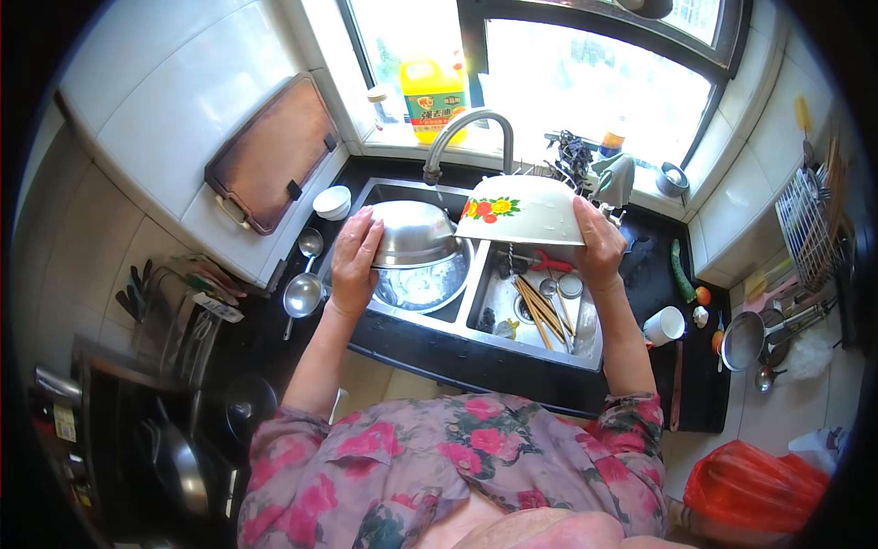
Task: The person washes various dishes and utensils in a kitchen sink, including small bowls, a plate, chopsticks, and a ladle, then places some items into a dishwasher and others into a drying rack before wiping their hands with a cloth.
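My left hand [355, 257] grips a steel bowl [414, 235], turned bottom up, by its side over the left sink basin. In my right hand [601, 241] is a white enamel bowl with a flower print [525, 209], tipped upside down above the right basin. The two bowls meet or overlap at their near sides. A large steel basin [420, 288] with liquid in it sits in the left sink. Water runs from the curved faucet [507, 141] behind the steel bowl. Wooden chopsticks [542, 312], a spoon [549, 288], a jar lid [570, 285] and a red-handled peeler or similar tool [552, 263] lie in the right sink.
Two ladles [302, 295] and white bowls [332, 203] stand left of the sink. A cutting board [271, 154] leans on the left wall. On the right counter are a white mug [664, 326] and a cucumber [682, 271]. A yellow jug [432, 96] stands on the sill.
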The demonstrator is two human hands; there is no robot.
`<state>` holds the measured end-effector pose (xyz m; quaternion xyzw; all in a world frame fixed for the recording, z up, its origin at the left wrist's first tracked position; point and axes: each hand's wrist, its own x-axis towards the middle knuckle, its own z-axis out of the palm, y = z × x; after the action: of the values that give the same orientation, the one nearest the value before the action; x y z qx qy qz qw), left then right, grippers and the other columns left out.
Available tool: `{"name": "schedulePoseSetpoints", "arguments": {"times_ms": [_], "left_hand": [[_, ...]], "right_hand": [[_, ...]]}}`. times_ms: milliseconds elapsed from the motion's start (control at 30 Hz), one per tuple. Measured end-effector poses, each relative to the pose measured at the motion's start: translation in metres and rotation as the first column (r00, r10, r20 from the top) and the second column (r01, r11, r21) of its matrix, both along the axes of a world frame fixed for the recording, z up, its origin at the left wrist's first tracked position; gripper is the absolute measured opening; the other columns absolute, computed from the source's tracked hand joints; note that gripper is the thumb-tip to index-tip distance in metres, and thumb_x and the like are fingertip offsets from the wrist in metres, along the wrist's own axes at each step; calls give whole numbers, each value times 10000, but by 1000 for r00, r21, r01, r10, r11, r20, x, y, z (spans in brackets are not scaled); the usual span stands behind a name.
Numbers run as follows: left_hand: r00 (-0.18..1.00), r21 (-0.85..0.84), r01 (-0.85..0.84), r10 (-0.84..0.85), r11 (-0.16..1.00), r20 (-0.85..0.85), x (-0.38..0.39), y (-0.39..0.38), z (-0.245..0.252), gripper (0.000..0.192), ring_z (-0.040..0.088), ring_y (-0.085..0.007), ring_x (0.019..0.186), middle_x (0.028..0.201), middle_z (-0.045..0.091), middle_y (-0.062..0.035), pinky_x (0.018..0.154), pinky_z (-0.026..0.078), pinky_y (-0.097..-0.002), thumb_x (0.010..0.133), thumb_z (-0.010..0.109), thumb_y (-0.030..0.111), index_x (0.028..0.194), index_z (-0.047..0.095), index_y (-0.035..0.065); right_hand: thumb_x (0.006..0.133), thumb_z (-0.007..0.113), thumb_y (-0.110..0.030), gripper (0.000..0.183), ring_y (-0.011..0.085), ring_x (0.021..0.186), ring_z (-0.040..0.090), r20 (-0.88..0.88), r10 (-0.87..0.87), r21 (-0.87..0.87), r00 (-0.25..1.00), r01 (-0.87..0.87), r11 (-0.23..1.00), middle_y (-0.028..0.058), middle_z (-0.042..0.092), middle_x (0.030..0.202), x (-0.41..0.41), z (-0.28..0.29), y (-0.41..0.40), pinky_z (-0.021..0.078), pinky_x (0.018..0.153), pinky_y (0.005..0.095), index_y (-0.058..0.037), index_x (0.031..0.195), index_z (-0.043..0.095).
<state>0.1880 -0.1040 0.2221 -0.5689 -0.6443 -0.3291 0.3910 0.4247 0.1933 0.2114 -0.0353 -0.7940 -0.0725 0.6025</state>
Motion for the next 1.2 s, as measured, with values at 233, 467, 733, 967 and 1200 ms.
{"name": "schedulePoseSetpoints", "arguments": {"times_ms": [233,467,733,967,1200], "left_hand": [[1000,46,29,-29,999,2,0,-19,4,391,556,-349,1141,1205,581,-179,1004,428,-442,793,554,-74,1168,611,22],[999,78,-14,11,997,40,-8,-76,-4,420,557,-334,1141,1212,576,-173,997,435,-429,782,552,-70,1185,603,38],[997,103,-54,47,993,67,-14,-130,-13,442,545,-337,1151,1226,564,-175,1002,427,-437,774,531,-73,1196,593,42],[994,151,-13,-5,988,114,-8,-141,-27,437,548,-346,1144,1217,564,-173,984,442,-431,778,536,-71,1194,595,48],[994,106,-64,54,992,98,5,-148,-17,454,545,-347,1143,1218,560,-176,986,438,-437,756,532,-92,1186,598,39]], "right_hand": [[816,606,2,342,273,810,689,56,-73,7,996,73,997,151,683,963,14,22,-32,555,677,323,-42,1154,635],[799,563,28,374,236,759,686,58,-109,39,992,107,994,125,686,960,-4,22,-74,540,613,308,-74,1150,643],[804,556,19,377,251,749,682,122,-113,16,986,112,994,124,686,952,-11,16,-124,539,634,325,-75,1158,643],[817,563,-5,359,274,818,685,137,-165,-12,977,168,986,141,681,980,11,16,-143,548,673,334,-63,1164,634],[834,582,-22,372,283,839,682,64,-195,-83,979,200,976,134,678,1014,31,-1,-115,550,683,343,-74,1201,608]]}}
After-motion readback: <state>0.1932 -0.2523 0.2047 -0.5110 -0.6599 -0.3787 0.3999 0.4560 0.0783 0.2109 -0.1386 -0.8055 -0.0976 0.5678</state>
